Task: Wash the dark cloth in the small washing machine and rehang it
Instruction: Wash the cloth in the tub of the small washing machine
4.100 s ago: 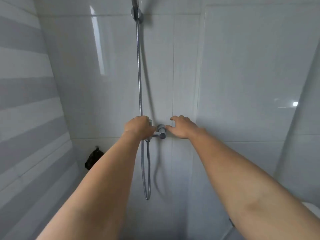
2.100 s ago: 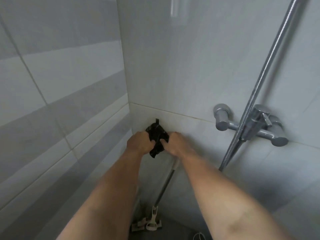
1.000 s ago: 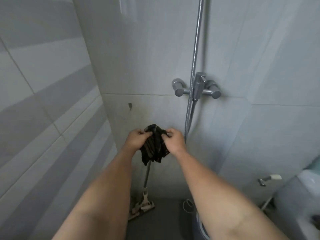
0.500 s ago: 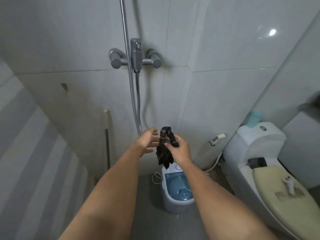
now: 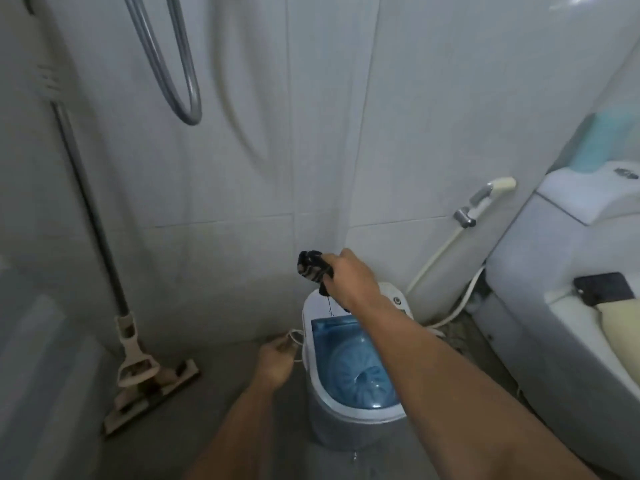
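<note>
A small washing machine (image 5: 323,419) with a grey body, white top and blue see-through lid stands on the grey floor against the tiled wall. Above its back edge my right hand (image 5: 349,280) grips the bunched dark cloth (image 5: 313,268), which sticks out to the left of my fingers. Lower down, my left hand (image 5: 275,360) reaches beside the machine's left side, its fingers at a white cord (image 5: 294,336) there. Whether it holds the cord is unclear.
A mop (image 5: 138,368) leans against the wall at the left. A toilet (image 5: 571,306) fills the right side, with a bidet sprayer (image 5: 485,199) and its hose on the wall beside it. The looped shower hose (image 5: 180,77) hangs at the upper left.
My view has dropped toward the floor and the machine. My left hand has let go near the cloth and gone down to the machine's left side. The right hand still holds the cloth.
</note>
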Tool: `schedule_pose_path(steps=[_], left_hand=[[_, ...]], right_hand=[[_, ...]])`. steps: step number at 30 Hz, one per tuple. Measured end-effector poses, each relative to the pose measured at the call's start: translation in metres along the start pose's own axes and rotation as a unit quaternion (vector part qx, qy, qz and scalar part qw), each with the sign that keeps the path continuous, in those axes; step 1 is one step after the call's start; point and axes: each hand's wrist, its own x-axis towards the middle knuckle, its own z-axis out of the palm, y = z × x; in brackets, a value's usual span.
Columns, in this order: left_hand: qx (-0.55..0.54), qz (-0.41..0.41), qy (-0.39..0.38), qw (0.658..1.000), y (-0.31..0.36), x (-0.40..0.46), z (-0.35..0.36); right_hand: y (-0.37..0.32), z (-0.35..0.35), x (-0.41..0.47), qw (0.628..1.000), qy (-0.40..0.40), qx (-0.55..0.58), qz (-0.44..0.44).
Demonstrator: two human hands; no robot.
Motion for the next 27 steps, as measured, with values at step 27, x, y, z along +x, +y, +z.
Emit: schedule_pose_path(steps=[27], left_hand=[[0.257, 0.391, -0.075, 0.88, -0.099, 0.046, 0.048]], right_hand=[[0.06, 0.131, -0.01, 0.982, 0.007, -0.165, -0.093]])
